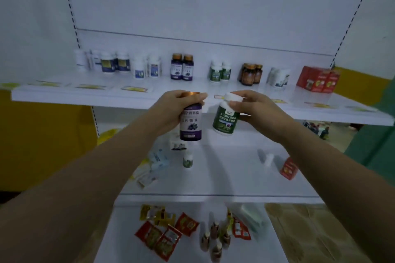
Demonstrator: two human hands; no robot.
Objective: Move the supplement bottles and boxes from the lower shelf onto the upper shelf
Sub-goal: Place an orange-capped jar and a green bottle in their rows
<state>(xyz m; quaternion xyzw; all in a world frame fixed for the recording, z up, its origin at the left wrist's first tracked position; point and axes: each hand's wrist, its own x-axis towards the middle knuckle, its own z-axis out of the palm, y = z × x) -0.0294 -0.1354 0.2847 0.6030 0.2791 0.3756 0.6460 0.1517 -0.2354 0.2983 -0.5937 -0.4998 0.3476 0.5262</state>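
Observation:
My left hand (171, 109) grips a purple bottle (190, 125) with a copper cap, held upright by its top. My right hand (254, 111) grips a green-labelled white bottle (226, 120) by its white cap, tilted slightly. Both hang just in front of the upper shelf's (85, 97) front edge. On the upper shelf stand rows of bottles, among them two purple bottles (182, 67), two green bottles (220, 71) and red boxes (318, 79). The lower shelf (224, 179) holds a small green bottle (188, 159), a white bottle (268, 159), a red box (288, 168) and pale boxes (156, 162).
The bottom shelf (119, 230) carries red and yellow sachets (162, 232) and several small brown bottles (215, 239). White uprights with slots flank the back panel. A yellow wall (42, 145) is at the left, a green surface (374, 145) at the right.

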